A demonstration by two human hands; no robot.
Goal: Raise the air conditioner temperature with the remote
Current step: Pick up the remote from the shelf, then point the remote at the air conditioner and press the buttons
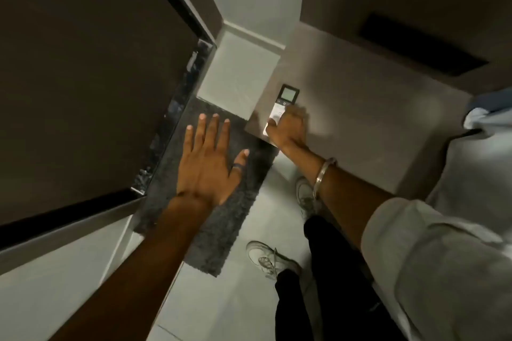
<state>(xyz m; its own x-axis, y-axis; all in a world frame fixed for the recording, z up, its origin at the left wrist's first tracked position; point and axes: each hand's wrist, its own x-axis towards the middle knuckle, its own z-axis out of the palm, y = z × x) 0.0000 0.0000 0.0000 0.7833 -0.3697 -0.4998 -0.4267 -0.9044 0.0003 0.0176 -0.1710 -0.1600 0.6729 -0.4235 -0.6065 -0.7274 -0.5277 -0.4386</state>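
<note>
A grey cabinet top (360, 108) carries the remote (282, 108) at its near left corner, screen end pointing away. The left hand (210, 163) hovers over the dark rug (235, 230), fingers spread flat. The right hand (288, 130) closes around the remote's lower half, thumb on its buttons.
</note>
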